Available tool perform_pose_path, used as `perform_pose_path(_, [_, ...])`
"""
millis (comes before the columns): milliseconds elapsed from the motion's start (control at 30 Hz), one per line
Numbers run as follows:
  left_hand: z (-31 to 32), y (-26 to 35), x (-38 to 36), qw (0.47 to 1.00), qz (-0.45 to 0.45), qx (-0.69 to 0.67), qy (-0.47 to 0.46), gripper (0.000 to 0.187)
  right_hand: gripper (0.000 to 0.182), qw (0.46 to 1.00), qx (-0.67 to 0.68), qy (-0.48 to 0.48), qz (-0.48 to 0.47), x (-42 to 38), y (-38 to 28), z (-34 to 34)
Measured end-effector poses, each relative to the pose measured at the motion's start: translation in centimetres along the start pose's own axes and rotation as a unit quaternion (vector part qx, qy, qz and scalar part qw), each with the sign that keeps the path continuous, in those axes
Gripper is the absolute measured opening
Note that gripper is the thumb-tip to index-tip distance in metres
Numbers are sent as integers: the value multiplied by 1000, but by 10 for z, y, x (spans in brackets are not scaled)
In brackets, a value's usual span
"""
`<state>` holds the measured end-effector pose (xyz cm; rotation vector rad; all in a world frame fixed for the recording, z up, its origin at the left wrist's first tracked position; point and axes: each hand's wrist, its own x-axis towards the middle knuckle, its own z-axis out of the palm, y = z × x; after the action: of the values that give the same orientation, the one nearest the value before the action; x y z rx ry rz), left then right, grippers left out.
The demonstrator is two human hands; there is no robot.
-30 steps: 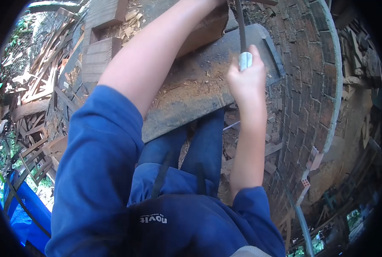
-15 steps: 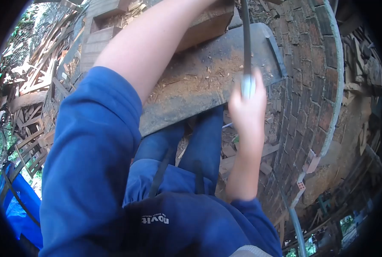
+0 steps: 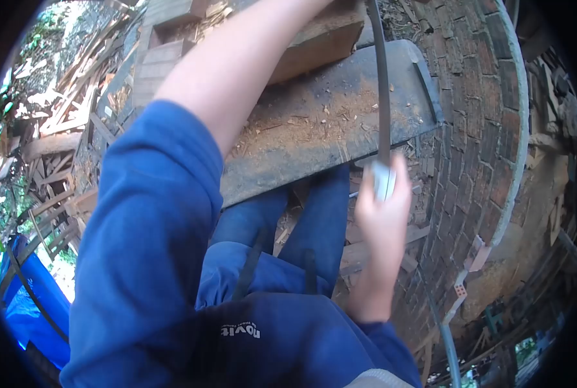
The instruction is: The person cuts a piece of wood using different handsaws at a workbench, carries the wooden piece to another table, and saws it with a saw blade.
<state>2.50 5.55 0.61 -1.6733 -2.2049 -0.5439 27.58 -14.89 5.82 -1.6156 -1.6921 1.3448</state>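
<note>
My right hand (image 3: 387, 197) is closed around the pale handle of a handsaw (image 3: 383, 103). Its long, dark, narrow blade is seen nearly edge-on and runs up past the top of the view. The hand is slightly blurred and sits just off the near edge of a dark board (image 3: 269, 152) strewn with sawdust and chips. Beyond the board lies a thick wooden beam (image 3: 321, 48), close to the blade's left side. My left forearm (image 3: 237, 71) reaches across the beam, and my left hand is beyond the top edge. Where the blade meets wood cannot be seen.
A curved brick wall (image 3: 473, 129) stands on the right. Notched timber (image 3: 162, 64) lies at upper left, with scrap wood (image 3: 55, 149) heaped farther left. A blue tarp (image 3: 36, 310) is at lower left. My legs (image 3: 317, 216) are beneath the board's near edge.
My right hand has drawn the handsaw back toward my body, from over the board's near edge to just off it. The whole view has shifted slightly. My left arm still reaches over the beam.
</note>
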Motion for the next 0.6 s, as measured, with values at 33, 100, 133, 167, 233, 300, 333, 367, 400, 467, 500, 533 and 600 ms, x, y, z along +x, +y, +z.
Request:
perform_pose_path(33, [0,6,0,1000,16,3,15,33,16,999,-39,8,-23,38,-11,6])
perform_pose_path(100, [5,8,0,998,12,-56,31,31,20,996,-58,16,-69,113,-18,27])
perform_pose_path(133, [9,7,8,999,0,-45,11,31,21,998,-43,14,-48,108,-22,25])
perform_pose_path(167, [8,3,11,999,-16,-32,-12,32,21,999,-28,6,-26,92,-25,22])
perform_pose_path(233, [7,5,12,999,-24,-22,-41,32,19,1000,-4,22,-5,18,2,17])
perform_pose_path(300, [-1,8,8,998,-32,-33,37,33,17,999,8,30,13,-19,5,5])
perform_pose_path(333, [6,2,6,997,-69,-28,35,33,16,999,-9,25,47,-10,-1,-2])
perform_pose_path(367, [12,-1,9,994,-103,-27,35,33,15,996,-26,24,80,9,-10,-14])
perform_pose_path(400, [6,-1,11,994,-104,-36,24,32,12,998,-40,24,49,30,-12,-29])
perform_pose_path(467, [8,-5,7,995,-71,-48,41,31,19,996,-78,-33,-15,75,-20,-22])
perform_pose_path(500, [10,-5,4,996,-59,-47,35,31,23,992,-99,-73,-6,85,-26,-13])
perform_pose_path(533, [11,-7,6,998,-43,-38,27,30,23,994,-89,-69,-2,83,-27,-10])
perform_pose_path(600, [8,-10,9,999,-19,-24,15,30,29,997,-65,-45,17,69,-27,-4])
